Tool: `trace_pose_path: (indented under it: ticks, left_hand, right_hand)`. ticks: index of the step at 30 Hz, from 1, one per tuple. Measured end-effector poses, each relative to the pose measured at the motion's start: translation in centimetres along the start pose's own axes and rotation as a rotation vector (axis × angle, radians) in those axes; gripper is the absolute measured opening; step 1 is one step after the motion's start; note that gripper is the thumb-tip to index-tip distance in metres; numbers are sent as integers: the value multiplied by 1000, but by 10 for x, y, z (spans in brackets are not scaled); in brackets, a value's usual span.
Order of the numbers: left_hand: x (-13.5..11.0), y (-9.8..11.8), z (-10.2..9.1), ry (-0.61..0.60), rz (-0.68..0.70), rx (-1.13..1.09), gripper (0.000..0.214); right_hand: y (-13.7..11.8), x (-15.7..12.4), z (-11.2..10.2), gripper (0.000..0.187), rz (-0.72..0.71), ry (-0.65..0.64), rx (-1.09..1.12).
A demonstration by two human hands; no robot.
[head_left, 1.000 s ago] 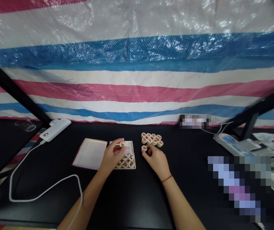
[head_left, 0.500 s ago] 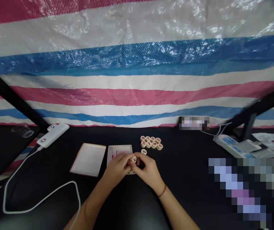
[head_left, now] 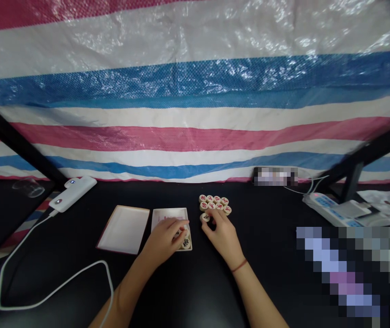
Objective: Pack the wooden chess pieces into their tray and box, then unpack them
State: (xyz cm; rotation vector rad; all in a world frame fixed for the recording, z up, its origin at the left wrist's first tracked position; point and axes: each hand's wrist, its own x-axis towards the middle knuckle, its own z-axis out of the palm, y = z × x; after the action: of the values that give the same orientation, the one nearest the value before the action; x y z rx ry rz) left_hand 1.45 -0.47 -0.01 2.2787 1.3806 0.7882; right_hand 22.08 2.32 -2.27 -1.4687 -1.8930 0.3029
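Note:
A small white box lies on the black table with round wooden chess pieces in its near end. My left hand rests over those pieces, fingers curled on them; what it grips is hidden. A group of several red-marked pieces sits on the table to the right of the box. My right hand pinches one black-marked piece just below that group. The box lid lies open side up to the left.
A white power bank with a white cable lies at the left. A glass stands at the far left. A white power strip and papers occupy the right. A striped tarp hangs behind the table.
My hands, joined over the box half a second ago, have parted. The right hand moved up right to the loose piece below the group. The left stayed on the box.

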Motion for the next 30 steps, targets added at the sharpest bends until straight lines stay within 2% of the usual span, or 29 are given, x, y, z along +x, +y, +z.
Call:
trace_pose_path:
  ticks: [15, 30]
  left_hand:
    - [2, -8, -4, 65, 65, 26, 19]
    - [1, -16, -1, 44, 83, 40, 15]
  right_hand:
    - [5, 2, 3, 10, 29, -5, -12]
    - [8, 0, 3, 11, 39, -8, -22]
